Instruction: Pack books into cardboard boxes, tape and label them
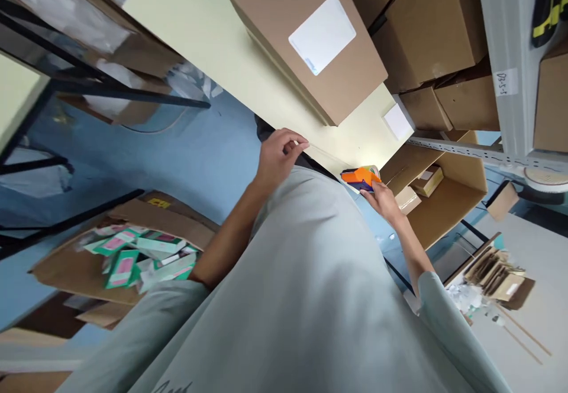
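My right hand [382, 199] is closed round an orange and blue tape dispenser [361, 178] at the table's near edge. A thin strip of clear tape [328, 154] runs from the dispenser across to my left hand [283, 156], whose thumb and fingertips pinch its free end. Beyond both hands, a closed cardboard box [306, 38] with a white label [322, 34] on its upper face stands on the pale table [195, 20]. Neither hand touches this box. Part of the tape roll is hidden behind the dispenser and fingers.
A small white box [398, 122] lies at the table's right end. An open carton [461, 186] holding small boxes stands right of my right hand. Stacked cartons fill a metal shelf [506, 73]. At lower left, another carton [62, 266] holds several green and pink packets.
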`<state>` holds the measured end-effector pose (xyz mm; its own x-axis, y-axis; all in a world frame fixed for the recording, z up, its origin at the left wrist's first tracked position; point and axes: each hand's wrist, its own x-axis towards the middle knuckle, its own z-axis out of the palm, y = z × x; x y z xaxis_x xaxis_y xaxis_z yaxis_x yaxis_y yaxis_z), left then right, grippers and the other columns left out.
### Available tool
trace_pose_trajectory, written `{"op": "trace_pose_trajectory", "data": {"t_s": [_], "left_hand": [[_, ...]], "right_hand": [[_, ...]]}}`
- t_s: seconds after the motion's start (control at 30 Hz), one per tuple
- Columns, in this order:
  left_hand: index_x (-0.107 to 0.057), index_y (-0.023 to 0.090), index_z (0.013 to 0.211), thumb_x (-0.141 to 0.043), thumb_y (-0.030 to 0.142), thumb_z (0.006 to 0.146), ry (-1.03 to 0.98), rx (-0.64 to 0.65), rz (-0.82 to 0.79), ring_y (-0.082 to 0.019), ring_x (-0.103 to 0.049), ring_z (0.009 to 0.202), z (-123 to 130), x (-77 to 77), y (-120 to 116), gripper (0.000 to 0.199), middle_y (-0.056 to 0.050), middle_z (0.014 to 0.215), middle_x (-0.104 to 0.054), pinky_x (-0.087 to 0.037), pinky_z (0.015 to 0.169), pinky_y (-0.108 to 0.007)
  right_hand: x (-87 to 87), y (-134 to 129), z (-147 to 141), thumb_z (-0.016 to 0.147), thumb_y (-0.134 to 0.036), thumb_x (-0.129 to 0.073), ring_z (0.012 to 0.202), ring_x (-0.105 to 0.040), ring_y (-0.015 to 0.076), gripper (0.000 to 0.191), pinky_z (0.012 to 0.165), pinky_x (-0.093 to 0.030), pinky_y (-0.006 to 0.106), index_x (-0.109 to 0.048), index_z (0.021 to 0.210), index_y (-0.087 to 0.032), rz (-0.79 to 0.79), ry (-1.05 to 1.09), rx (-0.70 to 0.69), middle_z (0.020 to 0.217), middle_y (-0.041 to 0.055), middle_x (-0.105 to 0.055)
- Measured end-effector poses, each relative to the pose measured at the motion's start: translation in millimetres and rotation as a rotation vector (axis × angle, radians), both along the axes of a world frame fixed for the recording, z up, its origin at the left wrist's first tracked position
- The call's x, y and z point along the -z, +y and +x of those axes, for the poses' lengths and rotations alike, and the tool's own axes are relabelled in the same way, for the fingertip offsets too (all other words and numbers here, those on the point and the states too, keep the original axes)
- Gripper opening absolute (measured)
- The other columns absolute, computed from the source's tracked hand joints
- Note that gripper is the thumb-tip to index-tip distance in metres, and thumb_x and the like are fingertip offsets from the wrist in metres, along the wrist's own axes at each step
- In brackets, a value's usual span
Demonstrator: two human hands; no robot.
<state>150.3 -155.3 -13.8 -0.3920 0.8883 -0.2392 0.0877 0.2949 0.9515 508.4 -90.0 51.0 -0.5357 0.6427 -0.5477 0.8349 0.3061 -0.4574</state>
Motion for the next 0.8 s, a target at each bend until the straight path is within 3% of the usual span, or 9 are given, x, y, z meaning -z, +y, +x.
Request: {"op": "trace_pose_trajectory", "data": {"t_s": [0.1, 0.2, 0.3, 0.53, 0.67, 0.8], "left_hand": [[-0.079, 0.028, 0.092, -0.085, 0.053, 0.095, -0.077, -0.064, -0.028, -0.025, -0.072, 0.092, -14.5, 44.6, 9.8, 0.026, -0.006, 0.097, -0.081, -0.064, 0.093, -0.041], [-0.08, 0.028, 0.093, -0.089, 0.06, 0.091, -0.161, -0.137, -0.007, -0.026, -0.074, 0.094, -23.0, 87.0, 32.6, 0.033, -0.007, 0.097, -0.081, -0.066, 0.096, -0.046], [-0.078, 0.03, 0.093, -0.094, 0.06, 0.086, -0.216, -0.172, 0.03, -0.028, -0.075, 0.099, -26.4, 111.8, 56.6, 0.035, -0.007, 0.1, -0.081, -0.065, 0.101, -0.051], [-0.072, 0.024, 0.094, -0.092, 0.057, 0.094, -0.24, -0.212, 0.019, -0.027, -0.074, 0.11, -20.5, 115.4, 95.3, 0.039, -0.005, 0.101, -0.074, -0.062, 0.103, -0.05], [-0.068, 0.02, 0.1, -0.076, 0.077, 0.102, -0.206, -0.203, -0.047, -0.022, -0.072, 0.116, -9.4, 123.4, 107.5, 0.057, -0.002, 0.103, -0.069, -0.059, 0.109, -0.05], [-0.071, 0.025, 0.107, -0.074, 0.096, 0.089, -0.219, -0.266, -0.002, -0.024, -0.074, 0.117, 7.0, 127.7, 112.2, 0.073, -0.004, 0.114, -0.074, -0.061, 0.111, -0.055]], "right_hand": [[18.0, 4.3, -5.4, 0.117, -0.069, -0.046, 0.097, -0.073, 0.0349, 0.05, 0.089, -0.063, 0.047, -0.061, 0.1, -0.025, 0.043, -0.197, -0.077, 0.097, 0.0137, -0.073], [46.3, 9.2, -31.5, 0.12, -0.055, -0.048, 0.11, -0.077, 0.0363, 0.041, 0.097, -0.064, 0.047, -0.066, 0.119, -0.018, 0.076, -0.323, -0.099, 0.112, 0.0191, -0.077], [72.5, 12.7, -53.6, 0.122, -0.052, -0.045, 0.121, -0.076, 0.0376, 0.047, 0.105, -0.064, 0.05, -0.066, 0.136, -0.013, 0.121, -0.349, -0.05, 0.125, 0.0235, -0.077], [100.5, 11.9, -67.5, 0.123, -0.05, -0.038, 0.127, -0.075, 0.0379, 0.055, 0.117, -0.062, 0.056, -0.065, 0.146, -0.009, 0.196, -0.288, 0.095, 0.131, 0.0283, -0.076], [108.0, 9.1, -72.5, 0.124, -0.048, -0.038, 0.128, -0.075, 0.0368, 0.055, 0.121, -0.06, 0.054, -0.064, 0.148, -0.006, 0.222, -0.28, 0.165, 0.134, 0.029, -0.076], [113.2, 6.4, -76.5, 0.125, -0.048, -0.037, 0.131, -0.074, 0.0369, 0.057, 0.122, -0.058, 0.051, -0.066, 0.145, -0.004, 0.243, -0.275, 0.183, 0.134, 0.0301, -0.076]]}}
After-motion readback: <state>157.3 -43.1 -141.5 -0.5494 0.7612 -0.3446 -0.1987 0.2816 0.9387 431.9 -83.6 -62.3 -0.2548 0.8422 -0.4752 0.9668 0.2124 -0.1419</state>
